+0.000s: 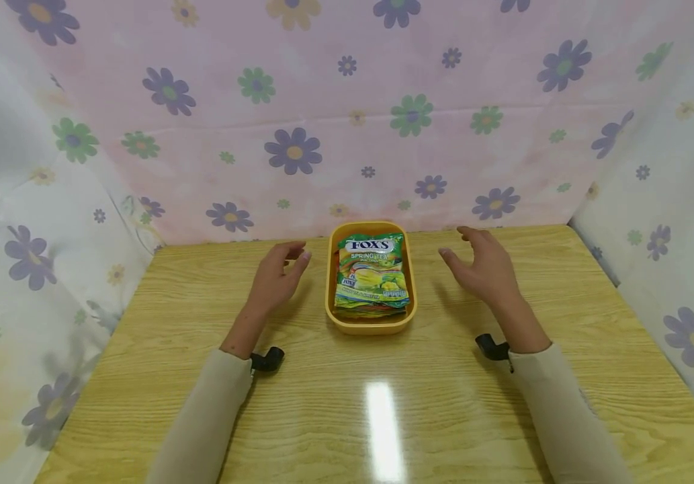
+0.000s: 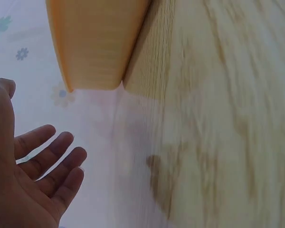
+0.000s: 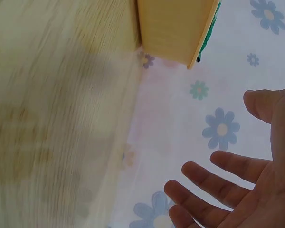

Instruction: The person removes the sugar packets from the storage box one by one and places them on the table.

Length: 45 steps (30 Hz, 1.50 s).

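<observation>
Nothing in my grip right now: my left hand, left of centre in the frame, has its thumb and fingers apart around plain air, and my right hand, right of centre, is just the same, loosely bent fingers, nothing between them. Neither one touches the deep, yellow-orange, round-cornered tray standing between them in the middle of the frame! They sit one to each side, a spacing that, I'd judge, leaves both long walls within reach and the top uncovered.

Inside that tray, here's the glossy green-and-yellow plastic packet, face up, reading FOX'S SPRING TEA. It lies lengthwise along the tray, probably because that's the way it fits. More packet edges peep out under its near end, so it's a stack, though how many I can't tell. The walls seem to be what keeps the pile neat.

Outward again: black curved wrist pieces by both cuffs of my pale sleeves, likely worn low to leave the fingers free. Below it all, the light wood-grain table; across the top of the frame, the pink flower-printed cloth hangs behind.
</observation>
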{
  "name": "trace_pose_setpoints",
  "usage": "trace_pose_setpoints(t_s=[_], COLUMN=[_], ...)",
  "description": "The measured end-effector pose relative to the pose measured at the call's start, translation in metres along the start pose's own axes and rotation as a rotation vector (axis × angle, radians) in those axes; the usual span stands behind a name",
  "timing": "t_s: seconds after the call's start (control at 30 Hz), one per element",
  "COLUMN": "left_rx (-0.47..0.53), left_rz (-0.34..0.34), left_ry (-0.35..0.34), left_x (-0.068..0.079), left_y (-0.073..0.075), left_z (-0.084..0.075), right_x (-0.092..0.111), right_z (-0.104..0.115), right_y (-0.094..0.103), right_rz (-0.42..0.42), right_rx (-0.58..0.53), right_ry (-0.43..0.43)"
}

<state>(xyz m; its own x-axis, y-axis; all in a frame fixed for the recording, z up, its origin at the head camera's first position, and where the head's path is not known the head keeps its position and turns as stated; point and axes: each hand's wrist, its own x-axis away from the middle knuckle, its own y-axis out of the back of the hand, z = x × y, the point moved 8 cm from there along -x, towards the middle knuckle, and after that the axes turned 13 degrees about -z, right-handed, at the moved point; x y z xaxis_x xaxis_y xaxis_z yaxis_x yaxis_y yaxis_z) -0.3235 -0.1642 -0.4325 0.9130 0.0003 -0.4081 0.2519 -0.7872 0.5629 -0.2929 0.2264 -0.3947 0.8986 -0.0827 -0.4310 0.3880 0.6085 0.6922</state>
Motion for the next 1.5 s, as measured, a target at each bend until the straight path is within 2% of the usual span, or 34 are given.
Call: trace_pose_setpoints(t_s=[0.5, 0.7, 0.97, 1.27, 1.5], left_rx=[0.098, 0.138, 0.186, 0.283, 0.321], left_rz=[-0.004, 0.011, 0.045, 0.058, 0.052], left_ry=[0.068, 0.145, 0.222, 0.194, 0.159], left_x=[0.000, 0.002, 0.005, 0.005, 0.004], left_y=[-0.026, -0.039, -0.054, -0.063, -0.066], left_z=[-0.005, -0.001, 0.005, 0.010, 0.010], right_x=[-0.002, -0.001, -0.003, -0.005, -0.003], right_z=[0.038, 0.051, 0.059, 0.063, 0.075], right_y=[-0.033, -0.045, -0.061, -0.066, -0.071], right_rz=[0.023, 0.041, 0.068, 0.078, 0.097], right_rx=[-0.070, -0.103, -0.070, -0.030, -0.009], right_ry=[0.002, 0.004, 0.003, 0.018, 0.108])
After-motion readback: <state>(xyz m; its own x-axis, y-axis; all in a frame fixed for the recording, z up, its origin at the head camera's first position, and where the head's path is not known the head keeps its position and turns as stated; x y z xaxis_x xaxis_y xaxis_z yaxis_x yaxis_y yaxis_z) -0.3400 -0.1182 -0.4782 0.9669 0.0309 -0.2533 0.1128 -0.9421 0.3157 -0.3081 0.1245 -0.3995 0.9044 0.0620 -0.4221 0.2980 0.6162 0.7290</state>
